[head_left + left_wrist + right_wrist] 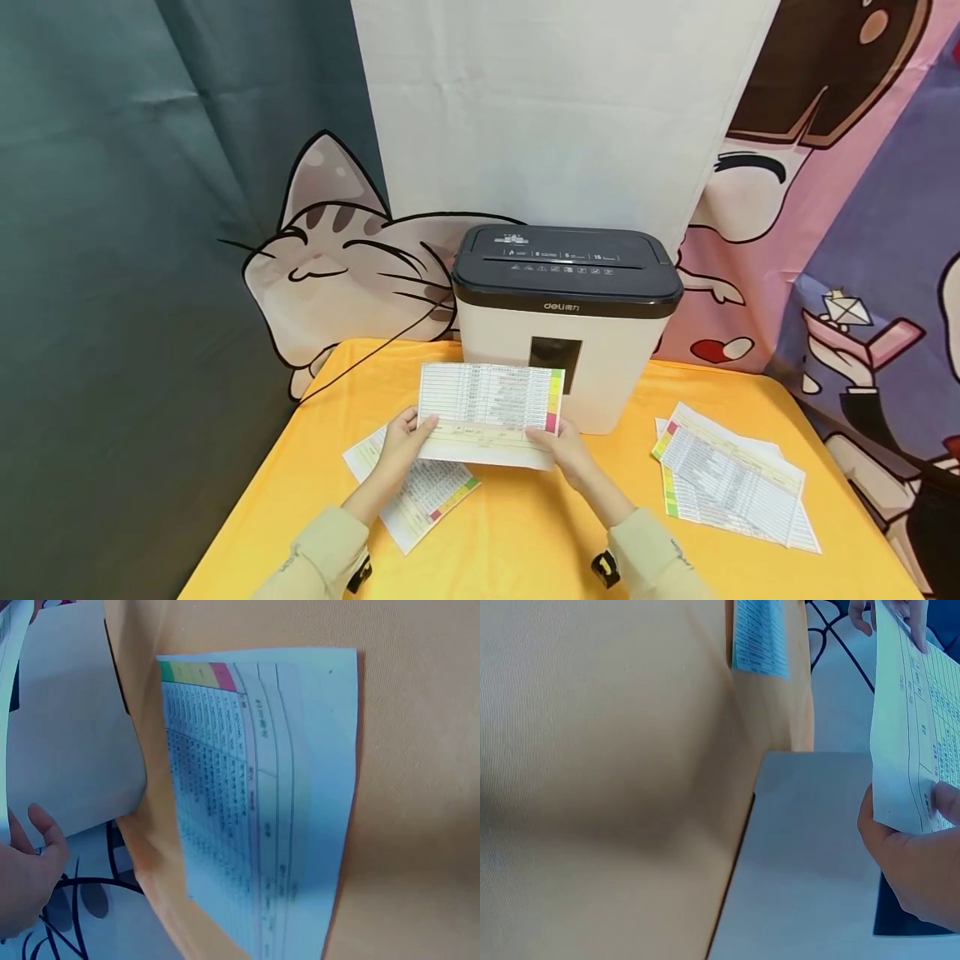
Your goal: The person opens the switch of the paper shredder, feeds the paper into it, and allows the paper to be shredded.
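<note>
Both hands hold a printed sheet of paper (491, 408) up in front of the paper shredder (562, 292). The left hand (405, 437) pinches its left edge, thumb on the printed face. At the right edge the right hand (566, 450) pinches it the same way, the thumb also in front, as the right wrist view shows of that hand (915, 855). The sheet carries a table with green, yellow and red blocks along one side. In the head view it overlaps the shredder's white bin and part of its dark window. The shredder's black top has a narrow slot.
Another printed sheet (315, 787) lies on the yellow tablecloth (517, 533) below the left hand. At the right, a few overlapping sheets (735, 475) lie on the cloth. A dark cord (375, 350) runs left of the shredder. Behind hangs a curtain (570, 108) with cartoon figures.
</note>
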Demonstrator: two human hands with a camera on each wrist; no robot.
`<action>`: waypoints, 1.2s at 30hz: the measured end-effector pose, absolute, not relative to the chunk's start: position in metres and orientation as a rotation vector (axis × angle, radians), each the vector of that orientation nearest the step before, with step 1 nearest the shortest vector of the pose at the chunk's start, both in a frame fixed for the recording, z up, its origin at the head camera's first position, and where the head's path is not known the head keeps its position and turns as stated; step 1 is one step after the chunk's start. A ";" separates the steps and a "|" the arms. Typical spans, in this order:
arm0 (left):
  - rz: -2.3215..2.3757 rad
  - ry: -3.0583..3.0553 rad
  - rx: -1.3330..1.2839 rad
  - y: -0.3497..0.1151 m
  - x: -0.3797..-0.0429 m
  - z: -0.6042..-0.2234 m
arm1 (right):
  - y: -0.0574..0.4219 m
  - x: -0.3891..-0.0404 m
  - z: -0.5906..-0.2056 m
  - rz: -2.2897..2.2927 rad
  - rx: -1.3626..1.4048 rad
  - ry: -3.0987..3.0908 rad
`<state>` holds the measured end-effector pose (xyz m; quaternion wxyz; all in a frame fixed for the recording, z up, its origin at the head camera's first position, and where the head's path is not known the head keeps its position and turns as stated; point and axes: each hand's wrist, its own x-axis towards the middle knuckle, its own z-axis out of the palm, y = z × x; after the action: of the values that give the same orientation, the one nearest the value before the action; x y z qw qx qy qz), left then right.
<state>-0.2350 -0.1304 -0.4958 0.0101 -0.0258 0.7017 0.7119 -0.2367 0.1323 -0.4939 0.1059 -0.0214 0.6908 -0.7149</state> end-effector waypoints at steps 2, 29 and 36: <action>2.164 2.267 -0.011 -0.130 -0.237 -0.490 | 0.135 -0.238 -0.491 -2.099 -0.058 2.061; 1.814 2.537 0.530 -0.117 -0.267 -0.400 | 0.183 -0.242 -0.406 -1.963 -0.181 2.175; 1.802 2.545 0.586 -0.112 -0.268 -0.377 | 0.193 -0.236 -0.375 -1.937 -0.242 2.179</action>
<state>-0.2679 -0.1117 -0.3770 -0.0158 0.1847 0.8019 0.5679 -0.2360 0.1935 -0.3755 0.1081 -0.0822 0.7405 -0.6582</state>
